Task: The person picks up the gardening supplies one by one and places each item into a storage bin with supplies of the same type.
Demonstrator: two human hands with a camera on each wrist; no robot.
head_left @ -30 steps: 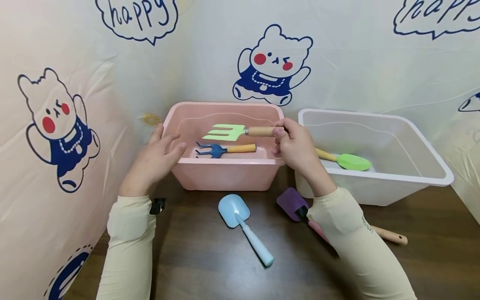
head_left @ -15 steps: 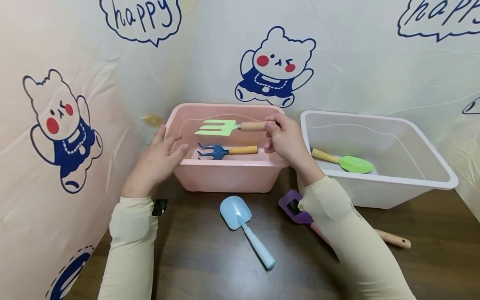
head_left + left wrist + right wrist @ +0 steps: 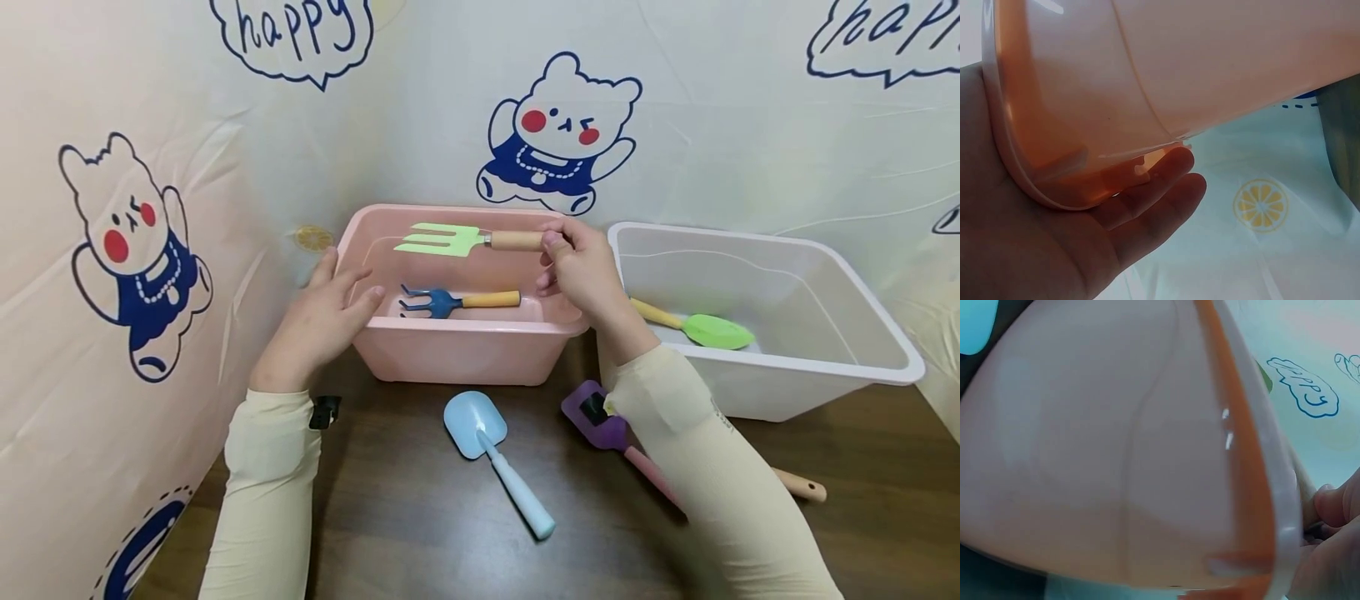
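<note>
My right hand (image 3: 588, 262) pinches the wooden handle of a light-green three-pronged hand fork (image 3: 442, 240), its prongs pointing left. The fork hangs over a pink tub (image 3: 457, 354). On that tub's floor lies a blue claw-like hand cultivator (image 3: 438, 304) with a yellow handle. At the tub's left end my left hand (image 3: 318, 321) rests on the rim, fingers spread. The left wrist view shows the palm against the rim (image 3: 1010, 137) and two fingers (image 3: 1166, 209) extended beneath its lip. In the right wrist view the tub wall fills most of the picture and hides the fork's head.
A white tub (image 3: 787, 387) stands to the right with a green trowel (image 3: 716, 331) inside. On the dark table lie a light-blue shovel (image 3: 476, 425) and a purple-headed tool (image 3: 581, 400), partly covered by my right wrist. A wooden handle (image 3: 802, 485) shows beyond my right sleeve.
The fork and my right hand have risen a little, toward the tub's far side. The left hand stays on the rim. The head view has shifted slightly.
</note>
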